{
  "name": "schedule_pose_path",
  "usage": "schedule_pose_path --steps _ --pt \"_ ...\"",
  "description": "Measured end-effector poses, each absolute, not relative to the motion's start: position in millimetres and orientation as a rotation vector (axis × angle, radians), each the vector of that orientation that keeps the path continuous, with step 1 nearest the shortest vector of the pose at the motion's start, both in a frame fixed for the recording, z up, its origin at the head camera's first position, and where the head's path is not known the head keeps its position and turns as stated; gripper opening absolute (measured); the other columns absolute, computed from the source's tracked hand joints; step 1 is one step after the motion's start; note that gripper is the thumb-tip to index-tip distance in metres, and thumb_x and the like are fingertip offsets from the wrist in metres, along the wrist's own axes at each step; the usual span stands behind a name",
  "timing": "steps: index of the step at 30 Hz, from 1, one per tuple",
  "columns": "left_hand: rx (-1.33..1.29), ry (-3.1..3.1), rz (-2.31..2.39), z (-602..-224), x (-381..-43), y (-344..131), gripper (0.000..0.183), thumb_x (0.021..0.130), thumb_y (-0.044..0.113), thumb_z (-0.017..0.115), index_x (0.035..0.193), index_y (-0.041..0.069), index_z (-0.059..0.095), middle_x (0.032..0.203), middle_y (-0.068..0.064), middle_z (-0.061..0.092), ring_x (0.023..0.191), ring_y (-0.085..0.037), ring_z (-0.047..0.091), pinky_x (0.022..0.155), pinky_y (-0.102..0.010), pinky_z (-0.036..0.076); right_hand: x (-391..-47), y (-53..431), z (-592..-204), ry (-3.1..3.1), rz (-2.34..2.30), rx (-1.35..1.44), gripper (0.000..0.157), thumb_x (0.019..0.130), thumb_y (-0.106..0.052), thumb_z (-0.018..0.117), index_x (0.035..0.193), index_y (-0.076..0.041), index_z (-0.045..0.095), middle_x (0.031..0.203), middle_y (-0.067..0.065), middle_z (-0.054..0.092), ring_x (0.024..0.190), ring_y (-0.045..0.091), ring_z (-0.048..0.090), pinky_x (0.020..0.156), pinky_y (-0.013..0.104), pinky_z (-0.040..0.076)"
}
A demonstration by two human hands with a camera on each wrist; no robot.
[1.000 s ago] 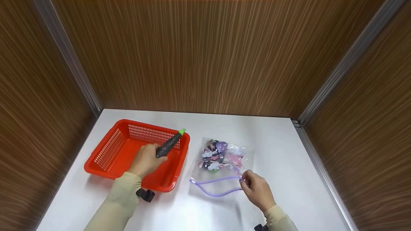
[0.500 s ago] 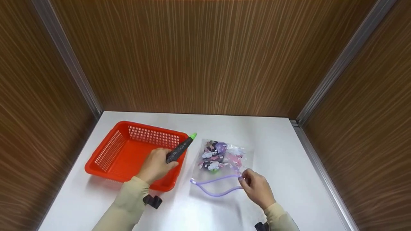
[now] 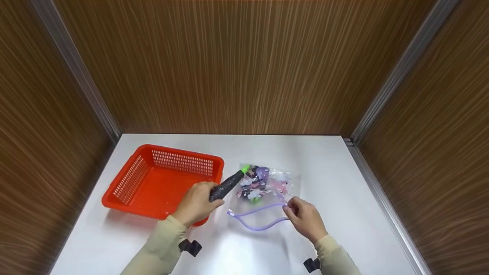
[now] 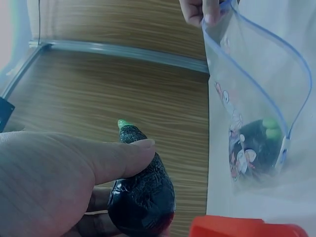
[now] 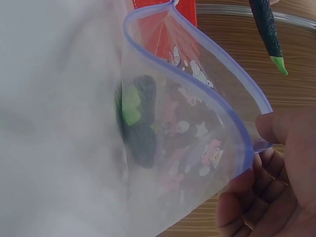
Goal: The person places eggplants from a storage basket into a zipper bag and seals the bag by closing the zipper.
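Note:
My left hand (image 3: 196, 204) grips the thick end of a long, dark, wrinkled toy vegetable (image 3: 226, 187) with a bright green tip, thumb on top. It is held above the right rim of the red basket (image 3: 153, 187), and its tip overlaps the bag's far corner in the head view. With thumb and fingers, my right hand (image 3: 305, 217) pinches the purple zip edge of a clear printed zip bag (image 3: 263, 187). The bag's mouth gapes toward me. Inside it, a dark thing with a green cap (image 5: 143, 121) shows through the plastic.
The white table (image 3: 244, 252) carries the basket at left and the bag right of it. Wood-grain panels (image 3: 229, 76) close off the back and both sides, with metal strips (image 3: 401, 76) along the corners.
My left hand has carried the dark toy vegetable rightward, from over the basket to its right rim, with the tip reaching the bag. My right hand keeps its pinch on the bag's edge.

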State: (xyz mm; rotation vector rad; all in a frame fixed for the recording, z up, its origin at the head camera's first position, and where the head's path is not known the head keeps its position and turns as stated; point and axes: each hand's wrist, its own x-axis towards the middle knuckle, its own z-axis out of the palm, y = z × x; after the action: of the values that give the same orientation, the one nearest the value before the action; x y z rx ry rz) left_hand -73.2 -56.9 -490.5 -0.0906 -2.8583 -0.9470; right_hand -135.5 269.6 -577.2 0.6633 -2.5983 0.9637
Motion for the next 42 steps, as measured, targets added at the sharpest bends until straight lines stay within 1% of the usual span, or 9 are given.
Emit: schedule_pose_path --steps 3,11,20,29,33,42 --pt "-0.125 -2.856 -0.935 -490.8 -71.1 -53.2 0.046 0.073 0.028 0.077 0.11 0.005 0.062 0.091 -0.003 0.058 0.08 -0.019 0.049 0.071 -0.033 0.043 -137.7 269.0 -575.7 -2.603 0.966 0.657 0.014 0.085 -0.029 0.064 0.076 -0.026 0.054 0.06 -0.016 0.044 0.052 0.004 0.042 0.046 0.023 0.036" --pt "-0.29 -2.864 -0.908 -496.2 -68.1 -43.3 0.04 0.073 0.03 0.076 0.102 0.006 0.063 0.09 -0.003 0.058 0.078 -0.018 0.049 0.068 -0.033 0.041 -142.0 267.7 -573.3 -2.595 0.967 0.658 0.014 0.085 -0.028 0.064 0.075 -0.027 0.054 0.059 -0.016 0.044 0.051 0.004 0.042 0.046 0.024 0.036" --pt "-0.354 -2.863 -0.931 -498.5 -67.2 -33.1 0.037 0.074 0.029 0.075 0.101 0.007 0.064 0.089 -0.002 0.058 0.077 -0.017 0.05 0.067 -0.032 0.042 -144.4 266.7 -573.2 -2.582 0.965 0.659 0.016 0.084 -0.027 0.065 0.073 -0.028 0.053 0.059 -0.017 0.044 0.051 0.004 0.042 0.046 0.024 0.035" --pt "-0.406 -2.885 -0.897 -504.9 -69.3 -29.7 0.041 0.074 0.031 0.075 0.104 0.007 0.064 0.089 -0.001 0.059 0.078 -0.015 0.051 0.068 -0.032 0.042 -144.0 267.1 -573.9 -2.597 0.983 0.654 0.014 0.085 -0.029 0.064 0.075 -0.026 0.054 0.06 -0.016 0.044 0.051 0.004 0.042 0.046 0.023 0.036" --pt "-0.42 -2.918 -0.901 -506.7 -67.8 -27.4 0.042 0.074 0.032 0.075 0.106 0.008 0.064 0.091 -0.001 0.059 0.08 -0.015 0.051 0.07 -0.031 0.042 -143.5 267.3 -575.0 -2.603 0.982 0.643 0.015 0.085 -0.029 0.064 0.074 -0.026 0.054 0.059 -0.016 0.045 0.052 0.004 0.042 0.046 0.023 0.036" --pt "-0.558 -2.947 -0.918 -516.7 -62.3 -20.2 0.042 0.072 0.031 0.076 0.107 0.01 0.064 0.097 0.0 0.061 0.083 -0.012 0.052 0.073 -0.03 0.043 -141.4 265.1 -576.9 -2.606 0.991 0.64 0.015 0.086 -0.031 0.063 0.074 -0.028 0.054 0.059 -0.017 0.045 0.05 0.004 0.042 0.046 0.023 0.036"
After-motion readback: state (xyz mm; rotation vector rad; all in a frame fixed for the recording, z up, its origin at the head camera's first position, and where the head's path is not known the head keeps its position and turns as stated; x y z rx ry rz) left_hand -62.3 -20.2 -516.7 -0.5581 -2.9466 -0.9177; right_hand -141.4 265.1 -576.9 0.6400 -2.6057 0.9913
